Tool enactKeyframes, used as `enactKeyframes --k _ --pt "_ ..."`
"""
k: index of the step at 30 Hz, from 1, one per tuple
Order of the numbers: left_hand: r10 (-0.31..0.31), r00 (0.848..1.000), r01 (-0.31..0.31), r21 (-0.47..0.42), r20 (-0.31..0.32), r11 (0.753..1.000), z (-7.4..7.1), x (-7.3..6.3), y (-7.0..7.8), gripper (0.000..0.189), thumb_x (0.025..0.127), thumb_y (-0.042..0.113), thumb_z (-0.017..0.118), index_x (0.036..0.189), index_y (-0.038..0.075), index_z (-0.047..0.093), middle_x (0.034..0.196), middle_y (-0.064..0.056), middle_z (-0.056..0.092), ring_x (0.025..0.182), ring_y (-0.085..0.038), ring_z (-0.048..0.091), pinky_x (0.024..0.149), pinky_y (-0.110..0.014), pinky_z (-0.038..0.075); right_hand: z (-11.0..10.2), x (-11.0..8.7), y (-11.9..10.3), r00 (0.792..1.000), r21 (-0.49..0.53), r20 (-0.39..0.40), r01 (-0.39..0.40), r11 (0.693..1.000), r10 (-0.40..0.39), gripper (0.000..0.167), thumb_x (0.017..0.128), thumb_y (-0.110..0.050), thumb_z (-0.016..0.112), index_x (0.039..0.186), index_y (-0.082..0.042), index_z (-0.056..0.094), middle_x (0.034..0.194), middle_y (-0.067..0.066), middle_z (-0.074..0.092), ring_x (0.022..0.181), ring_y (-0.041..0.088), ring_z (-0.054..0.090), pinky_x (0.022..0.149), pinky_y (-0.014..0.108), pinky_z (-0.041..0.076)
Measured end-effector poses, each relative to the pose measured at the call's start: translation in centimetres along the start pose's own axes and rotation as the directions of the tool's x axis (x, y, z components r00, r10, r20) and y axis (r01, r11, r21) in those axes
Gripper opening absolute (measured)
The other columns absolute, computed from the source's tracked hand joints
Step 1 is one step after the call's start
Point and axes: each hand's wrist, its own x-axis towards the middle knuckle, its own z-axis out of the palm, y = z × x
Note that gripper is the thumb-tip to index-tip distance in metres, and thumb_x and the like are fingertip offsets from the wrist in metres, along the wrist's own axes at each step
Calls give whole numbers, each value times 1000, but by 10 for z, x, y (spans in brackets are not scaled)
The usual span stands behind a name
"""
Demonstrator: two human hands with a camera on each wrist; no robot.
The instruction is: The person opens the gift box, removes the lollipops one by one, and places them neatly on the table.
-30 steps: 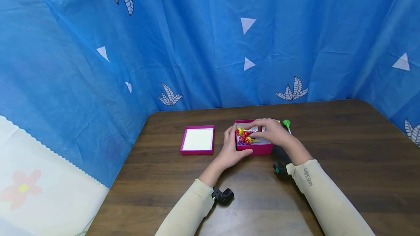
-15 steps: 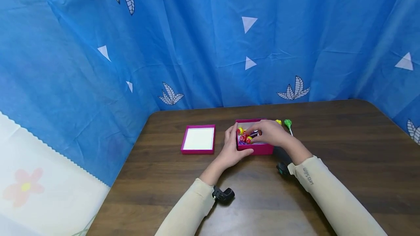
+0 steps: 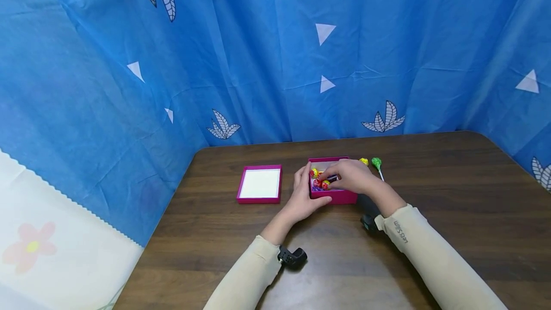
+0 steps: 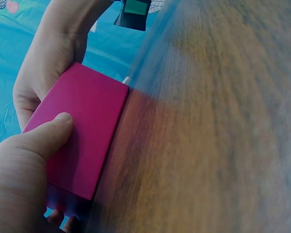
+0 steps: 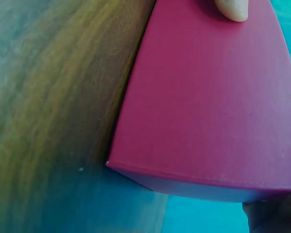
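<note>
On the table stands an open magenta box (image 3: 334,197) with several wrapped lollipops (image 3: 325,184), red, yellow and purple, gathered at its left side. My left hand (image 3: 300,200) grips the box at its front left corner, fingers along the left wall; in the left wrist view the thumb (image 4: 58,133) lies on the front wall. My right hand (image 3: 350,176) reaches over the right wall into the box, its thumb and fingers bent around a lollipop with a dark part showing between them. The right wrist view has mostly the outside of the box (image 5: 203,107), the right fingertips hidden.
A magenta box lid (image 3: 259,183) with a white inside lies to the left of the box. Behind the right hand are a green lollipop (image 3: 376,163) and a yellow lollipop (image 3: 364,161) on the brown wooden table (image 3: 452,195). A blue curtain (image 3: 258,61) hangs behind the table.
My right hand has shifted slightly lower over the box, its fingers closer to the lollipops, and the yellow lollipop behind it has come into fuller view. My left hand stays on the box.
</note>
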Motion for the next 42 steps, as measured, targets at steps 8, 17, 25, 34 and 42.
enactKeyframes --k 8,17,25,34,42 --pt "2 1000 -2 -4 0 1000 -1 -1 0 109 86 42 77 161 30 -1 162 -2 10 148 -26 24 120 -51 34 1 0 -1 1000 12 -26 0 1000 1 33 81 -31 83 114 -31 77 123 2 73 117 27 64 92 52 55" --pt "12 1000 -12 -9 2 1000 -1 0 2 108 86 43 76 162 24 1 163 -4 10 148 -28 25 120 -52 34 3 -3 0 997 50 -76 -23 998 27 33 82 -34 82 115 -29 77 123 2 73 115 27 63 91 51 54" --pt "4 1000 -4 -21 5 1000 1 0 1 108 86 42 77 161 31 0 162 -2 10 148 -27 25 118 -52 37 6 -6 3 989 132 -142 -26 991 45 33 82 -27 83 114 -28 77 122 3 73 114 27 63 92 52 53" --pt "13 1000 -13 -18 5 1000 1 0 -1 108 86 41 77 161 26 2 162 -3 11 148 -28 25 118 -54 37 8 -8 6 978 229 -199 -18 973 65 32 84 -23 81 116 -26 76 117 2 74 92 17 61 75 29 54" --pt "-6 1000 6 -16 -1 1000 2 1 0 107 85 41 77 161 29 2 162 -2 11 149 -28 24 117 -55 36 7 -12 12 941 389 -316 13 921 120 30 88 -25 77 118 -22 74 115 3 72 85 17 55 66 23 51"
